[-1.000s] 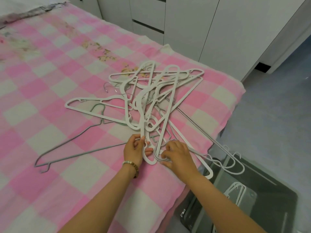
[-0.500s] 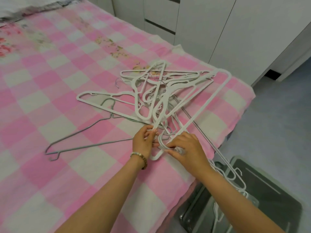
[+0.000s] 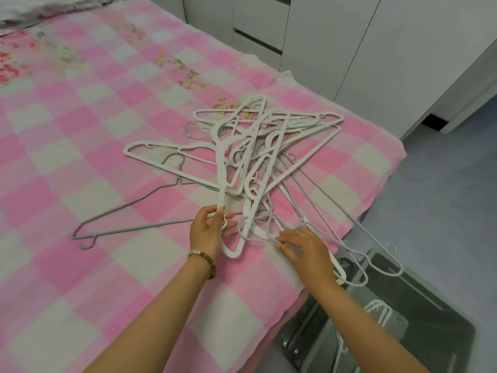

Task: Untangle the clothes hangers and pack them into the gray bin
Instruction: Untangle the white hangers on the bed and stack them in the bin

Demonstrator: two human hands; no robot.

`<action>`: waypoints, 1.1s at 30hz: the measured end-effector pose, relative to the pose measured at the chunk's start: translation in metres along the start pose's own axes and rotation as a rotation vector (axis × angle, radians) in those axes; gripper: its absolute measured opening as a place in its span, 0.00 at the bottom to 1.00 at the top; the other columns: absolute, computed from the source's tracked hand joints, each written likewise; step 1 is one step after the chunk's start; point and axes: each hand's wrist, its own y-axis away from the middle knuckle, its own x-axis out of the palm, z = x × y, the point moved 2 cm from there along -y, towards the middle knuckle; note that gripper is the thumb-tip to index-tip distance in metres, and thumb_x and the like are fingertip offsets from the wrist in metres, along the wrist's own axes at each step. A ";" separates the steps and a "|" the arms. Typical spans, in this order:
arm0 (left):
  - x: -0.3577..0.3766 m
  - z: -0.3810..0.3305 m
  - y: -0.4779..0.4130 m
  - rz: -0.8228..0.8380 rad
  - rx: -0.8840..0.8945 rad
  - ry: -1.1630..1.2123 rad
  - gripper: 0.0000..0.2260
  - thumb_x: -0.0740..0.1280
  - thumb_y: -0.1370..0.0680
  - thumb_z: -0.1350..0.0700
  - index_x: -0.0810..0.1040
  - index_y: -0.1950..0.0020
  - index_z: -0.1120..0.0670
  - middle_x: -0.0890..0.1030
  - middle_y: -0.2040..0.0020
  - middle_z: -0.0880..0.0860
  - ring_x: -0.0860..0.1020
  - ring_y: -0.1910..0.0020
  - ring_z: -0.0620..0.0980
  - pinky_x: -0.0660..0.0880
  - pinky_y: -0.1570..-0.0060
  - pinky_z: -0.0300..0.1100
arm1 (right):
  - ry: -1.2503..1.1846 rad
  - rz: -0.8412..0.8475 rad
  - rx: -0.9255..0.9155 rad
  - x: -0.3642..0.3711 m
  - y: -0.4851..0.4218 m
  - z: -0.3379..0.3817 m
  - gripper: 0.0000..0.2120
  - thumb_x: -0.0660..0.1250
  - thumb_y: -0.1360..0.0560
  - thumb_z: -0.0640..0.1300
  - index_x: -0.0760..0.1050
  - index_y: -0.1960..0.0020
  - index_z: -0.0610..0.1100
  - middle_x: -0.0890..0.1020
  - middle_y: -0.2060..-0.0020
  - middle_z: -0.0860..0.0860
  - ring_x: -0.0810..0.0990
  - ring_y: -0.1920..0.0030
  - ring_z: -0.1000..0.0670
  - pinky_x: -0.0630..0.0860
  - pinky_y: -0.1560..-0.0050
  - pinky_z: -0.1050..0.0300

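Observation:
A tangled pile of white plastic hangers (image 3: 255,146) lies on the pink checked bed near its right edge. My left hand (image 3: 208,232) grips the near end of one white plastic hanger (image 3: 222,184) at the pile's front. My right hand (image 3: 304,250) rests fingers-down on a thin white wire hanger's hook (image 3: 271,232) beside it. More thin wire hangers (image 3: 357,251) hang over the bed edge above the gray bin (image 3: 451,316) on the floor at lower right. A white hanger (image 3: 379,313) lies inside the bin.
A gray wire hanger (image 3: 129,211) lies apart, left of the pile. The bed (image 3: 80,130) stretches left and back. White cabinets (image 3: 349,49) stand behind it. Gray floor (image 3: 443,184) runs along the right side.
The long white hanger that was lifted and angled toward the right edge has dropped back onto the pile. My right hand has moved a little right and flattened onto the wire hook.

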 end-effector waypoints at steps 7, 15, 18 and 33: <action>-0.020 0.017 0.027 -0.038 -0.010 0.039 0.05 0.61 0.21 0.59 0.72 0.49 0.60 0.82 0.58 0.56 0.82 0.73 0.48 0.81 0.70 0.38 | -0.088 0.048 0.003 0.025 -0.009 0.012 0.12 0.68 0.25 0.45 0.81 0.42 0.46 0.81 0.43 0.51 0.78 0.41 0.51 0.72 0.40 0.59; -0.021 0.029 0.041 -0.076 -0.022 0.171 0.03 0.59 0.20 0.61 0.71 0.53 0.58 0.82 0.58 0.57 0.81 0.71 0.49 0.80 0.70 0.36 | 0.095 0.097 -0.078 0.036 0.003 0.019 0.14 0.69 0.27 0.51 0.80 0.43 0.50 0.80 0.54 0.53 0.77 0.53 0.53 0.68 0.55 0.63; -0.023 0.032 0.042 -0.076 -0.014 0.199 0.04 0.60 0.20 0.61 0.72 0.54 0.57 0.82 0.57 0.57 0.82 0.70 0.50 0.80 0.69 0.37 | -0.102 0.078 0.042 0.034 -0.011 0.027 0.07 0.72 0.29 0.46 0.84 0.53 0.45 0.85 0.60 0.51 0.80 0.62 0.56 0.72 0.60 0.70; -0.042 0.006 0.040 -0.132 0.116 0.245 0.06 0.60 0.20 0.59 0.74 0.55 0.56 0.82 0.56 0.51 0.83 0.67 0.44 0.79 0.66 0.34 | -0.428 -0.042 0.039 0.031 -0.001 0.044 0.10 0.63 0.22 0.48 0.75 0.42 0.54 0.78 0.45 0.60 0.73 0.44 0.65 0.68 0.48 0.76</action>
